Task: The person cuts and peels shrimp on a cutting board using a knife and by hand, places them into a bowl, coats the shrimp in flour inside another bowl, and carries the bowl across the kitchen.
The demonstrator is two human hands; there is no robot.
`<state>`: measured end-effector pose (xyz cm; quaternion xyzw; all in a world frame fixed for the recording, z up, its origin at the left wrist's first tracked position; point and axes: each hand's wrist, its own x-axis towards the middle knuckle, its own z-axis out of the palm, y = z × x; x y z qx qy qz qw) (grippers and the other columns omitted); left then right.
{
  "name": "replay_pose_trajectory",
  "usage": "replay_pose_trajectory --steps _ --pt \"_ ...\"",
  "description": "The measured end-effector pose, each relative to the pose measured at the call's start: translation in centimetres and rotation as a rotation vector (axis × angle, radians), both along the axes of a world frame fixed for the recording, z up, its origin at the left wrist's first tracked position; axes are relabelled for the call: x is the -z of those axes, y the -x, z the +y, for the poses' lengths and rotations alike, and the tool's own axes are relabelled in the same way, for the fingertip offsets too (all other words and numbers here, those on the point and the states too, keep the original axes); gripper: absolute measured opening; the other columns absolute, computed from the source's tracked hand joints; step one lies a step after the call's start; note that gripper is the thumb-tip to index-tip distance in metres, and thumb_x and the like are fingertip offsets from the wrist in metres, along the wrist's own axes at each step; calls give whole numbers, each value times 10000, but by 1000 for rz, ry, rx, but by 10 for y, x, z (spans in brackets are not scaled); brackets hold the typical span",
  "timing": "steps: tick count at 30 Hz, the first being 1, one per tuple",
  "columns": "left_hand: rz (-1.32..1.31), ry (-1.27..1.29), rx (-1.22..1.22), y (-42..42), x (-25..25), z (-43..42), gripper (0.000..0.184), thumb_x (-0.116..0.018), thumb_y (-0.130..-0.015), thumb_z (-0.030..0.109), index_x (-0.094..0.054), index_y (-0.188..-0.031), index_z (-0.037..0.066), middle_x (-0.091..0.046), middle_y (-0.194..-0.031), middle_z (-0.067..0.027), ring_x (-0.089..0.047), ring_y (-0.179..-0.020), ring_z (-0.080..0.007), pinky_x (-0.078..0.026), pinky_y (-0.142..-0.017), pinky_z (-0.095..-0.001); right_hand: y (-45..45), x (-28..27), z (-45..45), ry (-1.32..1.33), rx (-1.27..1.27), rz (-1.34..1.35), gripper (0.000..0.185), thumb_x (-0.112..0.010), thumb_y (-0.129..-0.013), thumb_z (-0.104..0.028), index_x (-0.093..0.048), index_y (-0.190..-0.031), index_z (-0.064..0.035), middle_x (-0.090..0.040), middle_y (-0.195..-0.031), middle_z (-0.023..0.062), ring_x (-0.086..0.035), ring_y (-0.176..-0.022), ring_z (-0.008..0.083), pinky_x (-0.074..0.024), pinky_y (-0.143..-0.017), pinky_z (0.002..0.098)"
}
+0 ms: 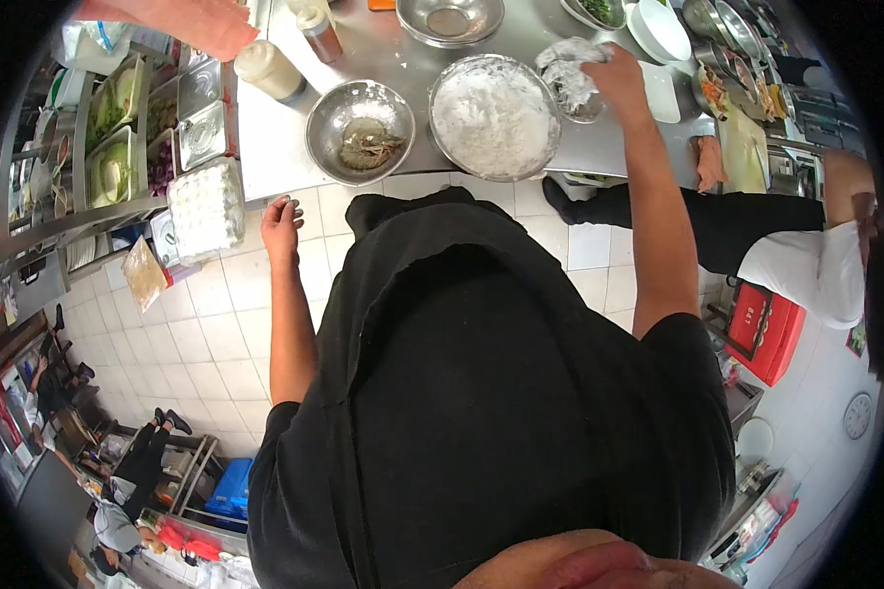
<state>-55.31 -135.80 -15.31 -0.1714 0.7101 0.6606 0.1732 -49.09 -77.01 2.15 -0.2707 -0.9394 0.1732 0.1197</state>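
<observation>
My right hand (616, 80) is closed on a crumpled clear plastic bag (568, 69) dusted with white powder. The bag sits over a small metal bowl (587, 114) on the right part of the steel table. Just left of it stands a large metal bowl (440, 147) with white flour-like powder (493, 116) in it. A second metal bowl (326, 133) holds a few raw shrimp (368, 147). My left hand (283, 224) hangs off the table's front edge, fingers curled in, with no object visible in them.
Another metal bowl (450, 22) and squeeze bottles (270, 71) stand farther back on the steel table (388, 61). An egg tray (206, 209) and vegetable bins (114, 167) are at left. A co-worker's leg (692, 218) reaches in from the right. White bowls (658, 31) stand at back right.
</observation>
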Motion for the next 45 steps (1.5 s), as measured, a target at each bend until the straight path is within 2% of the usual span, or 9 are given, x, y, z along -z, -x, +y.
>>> replay_pose_trajectory --steps 3,13,17,22,26,29,33,41,45 --pt "6 -7 13 0 3 2 172 -585 -898 91 -601 -1059 31 -657 -929 -57 -605 -765 -113 -479 -624 -228 -10 25 41 211 170 -119 474 -657 -649 -244 -640 -1034 32 -657 -993 258 -623 -973 404 -491 -866 403" --pt "-11 42 41 -7 4 -1 228 -605 -884 107 -595 -1092 15 -647 -925 -59 -609 -783 -126 -480 -638 -238 -12 101 66 17 311 -137 442 -592 -681 -270 -661 -995 33 -648 -1021 269 -618 -982 425 -479 -887 431" --pt "-2 52 30 -14 12 -9 221 -596 -896 108 -599 -1097 16 -661 -944 -73 -616 -763 -136 -483 -630 -238 -10 124 112 -63 114 -227 419 -603 -695 -295 -676 -962 19 -652 -981 264 -621 -963 428 -488 -867 433" --pt "-5 134 25 -22 8 -9 253 -602 -887 114 -603 -1117 10 -669 -955 -77 -629 -779 -140 -490 -641 -244 1 29 36 -108 121 -42 354 -609 -708 -284 -670 -939 -24 -651 -911 269 -619 -895 429 -492 -802 450" --pt "-3 147 23 -21 4 -5 262 -604 -886 124 -605 -1121 8 -670 -956 -74 -628 -774 -135 -489 -648 -237 23 17 -12 654 72 113 337 -675 -761 -140 -663 -1061 12 -691 -893 126 -644 -793 193 -500 -723 329" --pt "4 121 13 -17 4 -4 244 -599 -895 124 -601 -1108 5 -671 -943 -72 -626 -781 -132 -485 -651 -238 45 -8 -101 748 -51 131 311 -665 -787 -120 -661 -1077 -6 -686 -894 113 -633 -793 151 -498 -716 312" --pt "26 61 12 -13 -3 5 239 -596 -900 124 -598 -1105 1 -672 -934 -65 -624 -788 -128 -484 -654 -242 84 8 -203 347 -634 -27 399 -661 -761 -158 -634 -1146 -54 -680 -980 174 -665 -880 284 -510 -796 372" --pt "91 -62 -19 -14 -31 16 212 -581 -910 110 -613 -1088 -1 -673 -952 -62 -628 -808 -129 -496 -683 -252 104 59 -321 -3 -891 -625 493 -596 -738 -100 -578 -1231 -80 -623 -1143 192 -593 -1064 350 -481 -901 433" --pt "55 -96 -43 -19 -33 11 206 -572 -915 104 -608 -1090 3 -675 -960 -67 -634 -823 -139 -505 -699 -263 104 72 -329 -30 -909 -548 492 -583 -747 -91 -582 -1239 -100 -637 -1123 165 -593 -1077 335 -478 -908 434"
